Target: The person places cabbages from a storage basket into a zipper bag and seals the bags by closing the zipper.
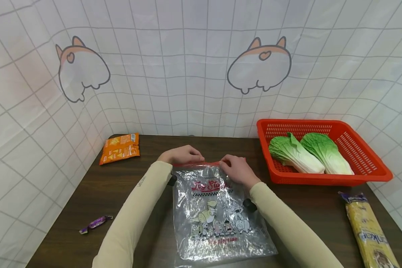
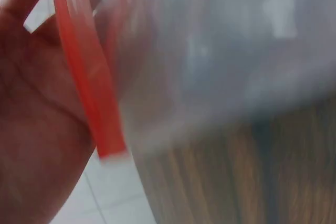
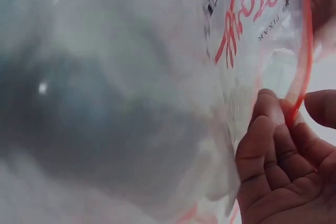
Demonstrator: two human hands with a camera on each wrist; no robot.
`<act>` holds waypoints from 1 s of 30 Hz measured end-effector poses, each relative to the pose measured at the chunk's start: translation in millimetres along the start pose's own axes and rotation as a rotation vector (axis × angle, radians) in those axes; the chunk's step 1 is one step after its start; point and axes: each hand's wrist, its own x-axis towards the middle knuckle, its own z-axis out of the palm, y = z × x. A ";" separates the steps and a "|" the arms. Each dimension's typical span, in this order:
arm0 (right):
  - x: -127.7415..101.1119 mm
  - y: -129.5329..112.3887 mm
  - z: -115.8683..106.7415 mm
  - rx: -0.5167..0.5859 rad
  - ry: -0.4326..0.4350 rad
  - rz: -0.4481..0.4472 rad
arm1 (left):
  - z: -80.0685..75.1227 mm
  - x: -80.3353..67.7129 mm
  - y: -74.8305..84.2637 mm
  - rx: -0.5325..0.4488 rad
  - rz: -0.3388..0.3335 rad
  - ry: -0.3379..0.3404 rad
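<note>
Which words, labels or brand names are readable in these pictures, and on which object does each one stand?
"Toy Story": red script on the clear plastic zip bag with a red seal strip, partly hidden by the right hand.
Red line at the bag's bottom: too blurred to read.
Small grey print beside the script, right wrist view: unreadable.
Orange snack packet: too small.
Yellow noodle packet: blue letters, cut off, unclear.
Purple candy wrapper: unreadable.

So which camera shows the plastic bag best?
The head view: the whole plastic bag lies flat on the table. The left wrist view shows only its red strip, the right wrist view blurry plastic and red lettering.
</note>
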 end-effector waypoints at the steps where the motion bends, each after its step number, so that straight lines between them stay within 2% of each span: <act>1: -0.4 -0.6 -1.1 0.009 0.009 0.002 | -3.8 -1.8 -1.5 -0.009 -0.014 -0.017; 4: -1.8 -2.0 -4.5 0.044 0.030 0.007 | -12.3 -6.0 -5.7 -0.045 -0.028 -0.064; 11: -1.5 -6.7 -10.5 0.141 0.082 -0.006 | -16.7 -7.5 -8.9 -0.116 0.071 -0.145; 14: 0.7 -11.4 -14.5 0.189 0.121 -0.030 | -16.9 -7.6 -2.2 -0.143 0.086 -0.152; 17: 3.6 -16.7 -18.7 0.248 0.143 -0.051 | -18.8 -8.2 8.4 -0.131 0.094 -0.123; 20: 7.4 -23.7 -24.2 0.317 0.144 -0.077 | -28.2 -13.1 25.1 -0.128 0.075 -0.046; 22: 10.3 -30.3 -28.8 0.363 0.146 -0.094 | -38.7 -19.3 39.5 -0.111 0.066 0.038; 26: 17.3 -45.4 -39.2 0.439 0.188 -0.134 | -60.4 -34.1 77.8 -0.021 0.063 0.263; 30: 23.3 -57.5 -46.5 0.475 0.223 -0.184 | -70.0 -48.2 118.3 0.129 0.081 0.498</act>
